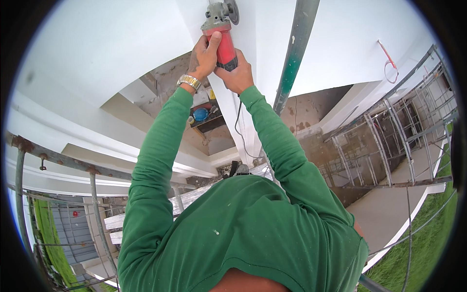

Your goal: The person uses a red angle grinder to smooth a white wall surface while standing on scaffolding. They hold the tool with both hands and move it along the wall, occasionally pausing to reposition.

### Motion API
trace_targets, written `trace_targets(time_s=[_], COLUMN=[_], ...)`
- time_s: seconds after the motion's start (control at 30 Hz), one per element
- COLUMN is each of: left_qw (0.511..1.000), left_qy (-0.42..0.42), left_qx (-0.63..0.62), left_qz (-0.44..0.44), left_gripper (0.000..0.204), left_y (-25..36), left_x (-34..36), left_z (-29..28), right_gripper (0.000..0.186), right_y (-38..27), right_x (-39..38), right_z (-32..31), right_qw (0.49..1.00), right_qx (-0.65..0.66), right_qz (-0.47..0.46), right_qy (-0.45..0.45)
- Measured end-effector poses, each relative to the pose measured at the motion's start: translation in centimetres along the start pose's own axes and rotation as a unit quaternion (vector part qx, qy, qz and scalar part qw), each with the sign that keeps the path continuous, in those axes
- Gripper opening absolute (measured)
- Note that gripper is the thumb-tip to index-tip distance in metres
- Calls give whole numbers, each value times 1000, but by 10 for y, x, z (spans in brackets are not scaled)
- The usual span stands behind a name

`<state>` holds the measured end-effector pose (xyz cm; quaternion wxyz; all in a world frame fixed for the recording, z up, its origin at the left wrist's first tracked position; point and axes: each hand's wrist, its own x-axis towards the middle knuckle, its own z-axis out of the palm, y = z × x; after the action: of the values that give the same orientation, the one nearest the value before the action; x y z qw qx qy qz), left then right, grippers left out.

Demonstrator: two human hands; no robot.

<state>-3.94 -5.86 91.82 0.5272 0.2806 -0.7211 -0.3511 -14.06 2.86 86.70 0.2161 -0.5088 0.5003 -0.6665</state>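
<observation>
A red and grey angle grinder (224, 46) is raised at the top of the view, its disc (233, 10) facing the white column (245, 19). My left hand (205, 57) is wrapped round the grinder's body, thumb over the grey and red collar. Just below it, my right hand (236, 73) grips the black rear end of the tool. A steel watch (189, 82) is on my left wrist. From the tool's back, a dark cord (238, 124) hangs down along the white moulding.
A grey-green pole (297, 44) stands beside my right arm. Scaffold frames (382, 141) run along the right, railings (92, 204) along the left, with white planks (116, 222) below. A blue round object (200, 114) lies far down. A red-handled item (384, 48) hangs at upper right.
</observation>
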Motion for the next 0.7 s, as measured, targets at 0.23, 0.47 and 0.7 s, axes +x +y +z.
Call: trace_targets(time_s=[0.23,0.47,0.7], left_qw=[999,998,998], left_qy=[-11,-26,-10], left_qx=[-20,-35,-58], left_qz=[-25,-47,-33], left_gripper=[71,70,66], left_y=[3,-3,-14], left_x=[-6,-9,-14], left_z=[3,0,6], right_gripper=[73,73,73], right_y=[6,13,19], right_x=[-2,-7,-10], right_z=[-1,2,-1], right_qw=[1000,1000,1000], right_qx=[7,-12,-23], right_qz=[5,-1,4], right_qy=[-2,5,6])
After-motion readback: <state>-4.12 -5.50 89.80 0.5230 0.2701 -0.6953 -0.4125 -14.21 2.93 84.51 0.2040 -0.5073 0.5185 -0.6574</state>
